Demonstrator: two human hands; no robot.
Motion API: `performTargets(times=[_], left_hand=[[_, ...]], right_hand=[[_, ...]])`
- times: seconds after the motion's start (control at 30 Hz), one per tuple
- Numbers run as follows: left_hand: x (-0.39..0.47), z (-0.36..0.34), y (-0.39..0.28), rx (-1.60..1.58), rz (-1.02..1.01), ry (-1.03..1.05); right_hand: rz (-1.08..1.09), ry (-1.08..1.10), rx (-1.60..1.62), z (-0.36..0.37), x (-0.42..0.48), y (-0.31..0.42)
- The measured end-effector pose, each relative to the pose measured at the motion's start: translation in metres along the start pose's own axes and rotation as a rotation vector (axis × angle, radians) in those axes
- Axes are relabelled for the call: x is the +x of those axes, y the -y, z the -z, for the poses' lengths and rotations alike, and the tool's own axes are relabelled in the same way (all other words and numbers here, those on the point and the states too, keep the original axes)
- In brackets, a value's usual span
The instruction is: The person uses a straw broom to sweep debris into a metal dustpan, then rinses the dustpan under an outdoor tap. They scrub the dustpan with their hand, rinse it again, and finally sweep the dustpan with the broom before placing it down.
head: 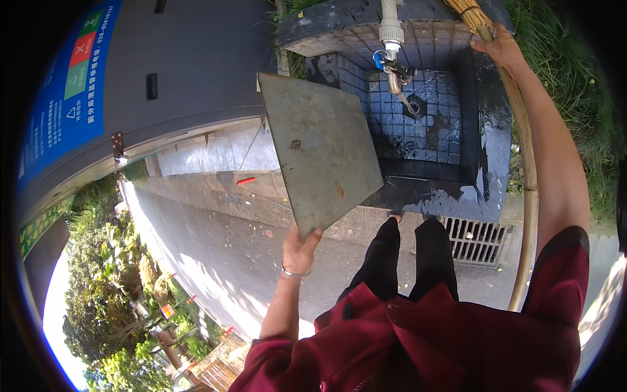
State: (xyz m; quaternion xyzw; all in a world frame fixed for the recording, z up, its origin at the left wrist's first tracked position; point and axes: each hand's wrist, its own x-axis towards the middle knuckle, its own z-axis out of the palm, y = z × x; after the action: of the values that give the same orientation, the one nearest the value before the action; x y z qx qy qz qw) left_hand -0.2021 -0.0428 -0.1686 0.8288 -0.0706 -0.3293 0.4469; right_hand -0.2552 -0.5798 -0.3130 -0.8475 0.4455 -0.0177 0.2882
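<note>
My left hand (298,251) grips the near corner of a flat grey board (321,152), which bears rusty-brown spots. The board is tilted and partly covers the left side of a tiled basin (436,142). At the upper right my right hand (507,51) is closed around the bamboo handle (526,161) of a straw broom (468,14). The handle runs along the basin's right side towards me, and the broom's head is cut off by the frame's top. Over the basin hangs a metal tap (394,81) with a blue part; the basin floor is wet.
A large grey cabinet (205,54) with a blue printed sign (73,98) stands at the left. A thin wire with a red grip (246,181) shows behind the board. A drain grate (475,240) lies beside my feet. Tall grass (563,88) grows along the right.
</note>
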Motion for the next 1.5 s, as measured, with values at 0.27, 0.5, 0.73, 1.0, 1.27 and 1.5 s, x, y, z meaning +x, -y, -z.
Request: performTargets(times=[0.27, 0.5, 0.73, 1.0, 1.27, 1.5], left_hand=[[0.000, 0.003, 0.005, 0.112, -0.006, -0.056], [-0.001, 0.007, 0.007, 0.138, -0.025, -0.069], [0.005, 0.010, 0.015, 0.031, -0.209, -0.004], [0.002, 0.020, 0.024, -0.116, -0.359, 0.082], [0.003, 0.018, 0.021, -0.085, -0.362, 0.129], [0.012, 0.024, 0.035, -0.117, -0.332, 0.138]], right_hand=[[-0.146, 0.047, 0.685, 0.004, -0.036, 0.020], [-0.341, 0.167, 0.866, 0.037, -0.181, 0.008], [-0.433, 0.138, 0.957, 0.061, -0.350, -0.002], [-0.491, 0.328, 1.693, 0.069, -0.572, 0.001], [-0.538, 0.256, 1.846, 0.018, -0.529, -0.039], [-0.310, 0.481, 1.449, 0.053, -0.466, -0.050]])
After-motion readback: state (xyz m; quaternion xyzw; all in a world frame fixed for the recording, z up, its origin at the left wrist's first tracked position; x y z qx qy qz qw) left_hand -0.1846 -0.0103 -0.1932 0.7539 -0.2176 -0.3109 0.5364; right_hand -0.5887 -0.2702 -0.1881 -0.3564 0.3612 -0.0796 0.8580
